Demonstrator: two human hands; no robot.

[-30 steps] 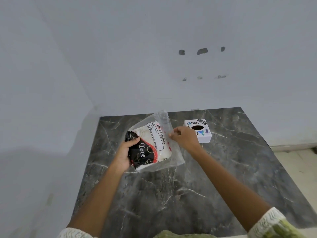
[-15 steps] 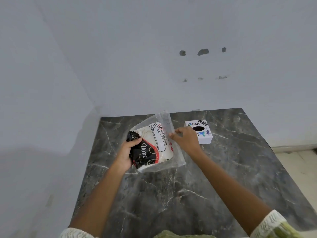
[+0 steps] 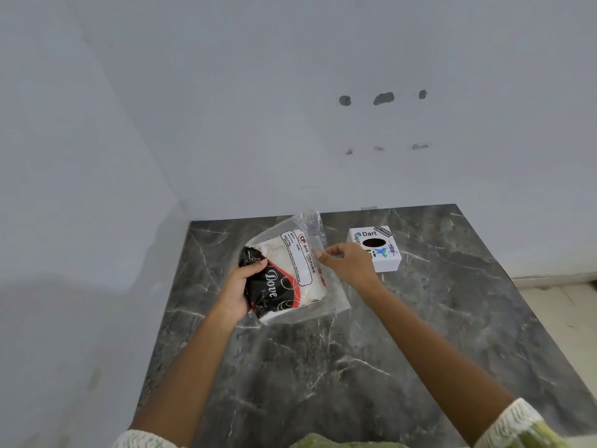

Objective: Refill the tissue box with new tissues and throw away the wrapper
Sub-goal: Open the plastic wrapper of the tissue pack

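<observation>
A clear plastic pack of white tissues (image 3: pixel 287 273), printed black and red with "Dove" and a "Big Tissues" label, is held tilted just above the dark marble table (image 3: pixel 323 367). My left hand (image 3: pixel 240 287) grips its left black end. My right hand (image 3: pixel 347 265) pinches the clear wrapper's right edge between thumb and fingers. A small white tissue box (image 3: pixel 376 248) with a dark oval opening on top and "Dart" printed on it stands right behind my right hand.
The table sits in a corner, with white walls at its left and far edges. The far wall has several small holes (image 3: pixel 382 98). To the right of the table, pale floor (image 3: pixel 575 318) shows below its edge.
Both hands and the pack stay almost where they were. My right hand's fingers have shifted slightly along the wrapper's right edge.
</observation>
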